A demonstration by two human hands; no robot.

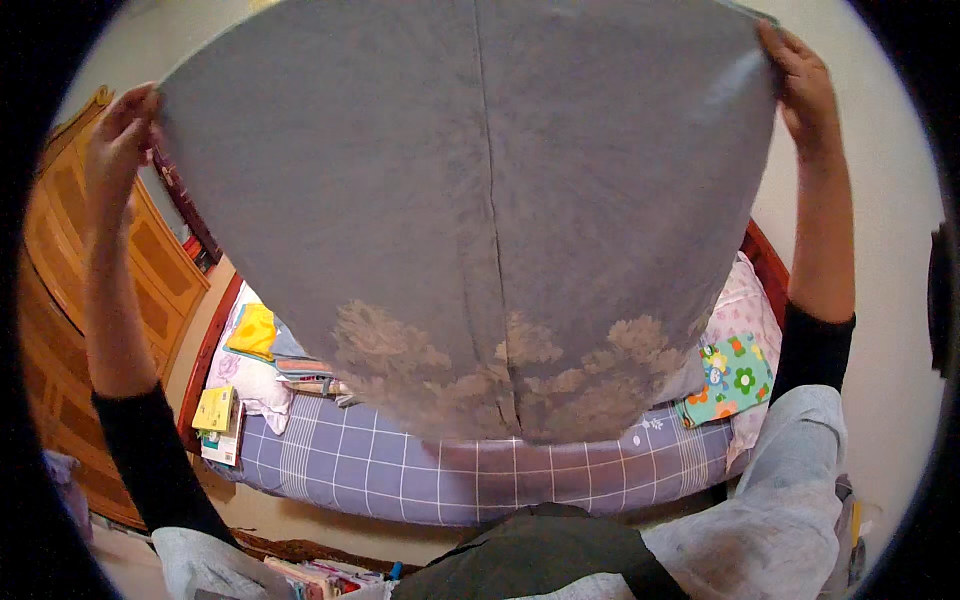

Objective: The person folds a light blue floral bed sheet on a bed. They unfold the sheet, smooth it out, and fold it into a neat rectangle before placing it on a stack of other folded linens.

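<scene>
A large grey cloth [375,187] with a band of tan floral print near its lower edge hangs spread out in front of me. Its upper left corner is pinched in my left hand [120,142]. On the other side, my right hand [806,90] grips the upper right corner. A crease runs down the middle of the cloth. The lower edge hangs over a bed with a blue-violet checked sheet [382,465], and the cloth hides much of the bed behind it. Whether the hem touches the sheet, I cannot tell.
At the bed's left end are a pillow [270,401], a folded yellow cloth [255,331] and books [215,409]. A green flowered cloth [731,379] lies at the right by a pink pillow [754,300]. A wooden wardrobe [142,247] stands left.
</scene>
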